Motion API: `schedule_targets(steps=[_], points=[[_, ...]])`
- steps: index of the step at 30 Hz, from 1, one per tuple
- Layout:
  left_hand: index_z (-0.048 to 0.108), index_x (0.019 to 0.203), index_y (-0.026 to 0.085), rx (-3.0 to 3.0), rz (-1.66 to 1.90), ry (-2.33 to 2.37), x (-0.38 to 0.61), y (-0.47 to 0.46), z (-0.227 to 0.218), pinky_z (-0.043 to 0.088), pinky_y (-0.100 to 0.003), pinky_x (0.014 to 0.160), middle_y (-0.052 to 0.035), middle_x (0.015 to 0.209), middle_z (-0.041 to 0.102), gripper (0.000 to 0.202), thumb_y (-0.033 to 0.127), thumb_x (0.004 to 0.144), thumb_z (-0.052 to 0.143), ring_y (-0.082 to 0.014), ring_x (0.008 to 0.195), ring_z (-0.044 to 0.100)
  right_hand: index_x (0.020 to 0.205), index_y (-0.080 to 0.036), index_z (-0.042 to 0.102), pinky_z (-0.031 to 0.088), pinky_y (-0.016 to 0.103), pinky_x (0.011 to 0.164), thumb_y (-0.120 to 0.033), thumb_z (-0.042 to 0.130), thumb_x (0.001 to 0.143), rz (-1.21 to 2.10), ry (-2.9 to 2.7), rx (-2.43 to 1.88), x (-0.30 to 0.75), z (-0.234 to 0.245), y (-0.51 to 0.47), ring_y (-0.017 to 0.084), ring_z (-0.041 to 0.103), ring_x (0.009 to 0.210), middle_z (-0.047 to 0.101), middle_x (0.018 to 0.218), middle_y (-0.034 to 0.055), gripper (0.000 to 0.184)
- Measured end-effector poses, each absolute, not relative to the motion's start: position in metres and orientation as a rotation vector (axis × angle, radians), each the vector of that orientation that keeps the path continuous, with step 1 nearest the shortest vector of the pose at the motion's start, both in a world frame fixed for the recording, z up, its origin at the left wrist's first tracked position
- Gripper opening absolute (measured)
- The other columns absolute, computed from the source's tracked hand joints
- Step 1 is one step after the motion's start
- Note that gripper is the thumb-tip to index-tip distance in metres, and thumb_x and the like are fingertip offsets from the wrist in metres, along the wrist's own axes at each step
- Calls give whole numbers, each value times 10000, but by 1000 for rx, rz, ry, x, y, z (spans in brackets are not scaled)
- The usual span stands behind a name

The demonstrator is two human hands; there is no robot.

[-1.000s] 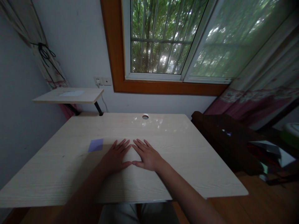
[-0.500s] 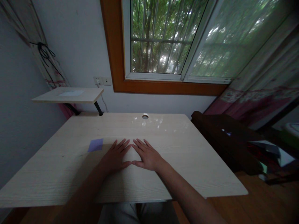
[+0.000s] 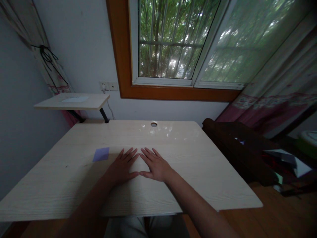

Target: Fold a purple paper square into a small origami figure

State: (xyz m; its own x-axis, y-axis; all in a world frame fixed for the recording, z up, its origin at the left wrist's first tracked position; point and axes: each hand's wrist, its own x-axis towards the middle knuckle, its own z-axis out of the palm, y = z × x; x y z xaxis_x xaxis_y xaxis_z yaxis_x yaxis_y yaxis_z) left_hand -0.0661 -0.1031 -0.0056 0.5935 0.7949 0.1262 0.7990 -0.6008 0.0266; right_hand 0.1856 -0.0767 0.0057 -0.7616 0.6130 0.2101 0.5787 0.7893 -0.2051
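Observation:
My left hand (image 3: 122, 168) lies palm down on the pale wooden desk (image 3: 198, 185), its fingers spread. Beside it, my right hand (image 3: 155, 166) rests flat in the same way. The thumb tips meet, or nearly so, and the index fingertips almost touch, framing a small patch of desktop between them. Neither hand holds anything. A square purple piece of paper (image 3: 101, 154) lies flat on the desk, a short way left of my left fingers.
A raised shelf (image 3: 52, 102) with a white sheet (image 3: 75, 99) stands at the back left on black supports. Near the rear edge is a round cable hole (image 3: 154, 124). Dark brown furniture (image 3: 230, 148) with papers stands to the right. A barred window (image 3: 170, 43) is behind the desk.

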Motion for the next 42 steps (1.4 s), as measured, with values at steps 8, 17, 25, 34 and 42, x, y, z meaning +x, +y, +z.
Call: schedule_targets(steps=[8,17,25,34,42], points=[[252,1530,228,-2774,-163,-1403,-66,-104,-4,48,-520,1207,-90,1615,220,796,700,895,342,-275,1503,126,1533,-201,263,120,532,1208,-689,470,874,186,-2715,-921,186,5,-77,285,178,1491,231,1601,129,847],[232,1538,229,-2769,-191,-1379,-66,-103,-6,50,-520,1206,-101,1595,279,804,696,895,352,-282,1498,148,1532,-210,267,131,534,1206,-685,482,871,198,-2706,-931,185,7,-77,282,188,1489,244,1597,127,842],[242,1534,228,-2767,-165,-1402,-65,-105,-2,40,-508,1209,-93,1602,261,797,703,900,322,-271,1502,136,1533,-203,266,111,525,1213,-696,454,878,194,-2710,-929,186,6,-77,284,180,1491,228,1603,120,841],[245,1533,225,-2768,-162,-1403,-65,-104,-3,36,-508,1209,-91,1606,249,794,698,901,334,-272,1502,133,1533,-202,268,112,527,1214,-689,469,875,192,-2702,-928,185,5,-77,283,179,1492,233,1600,124,843],[256,1529,220,-2759,-187,-1374,-66,-103,-7,16,-508,1206,-97,1595,281,791,685,897,363,-277,1500,138,1531,-196,276,112,527,1214,-696,445,882,206,-2695,-927,185,6,-77,290,187,1489,230,1601,126,837]])
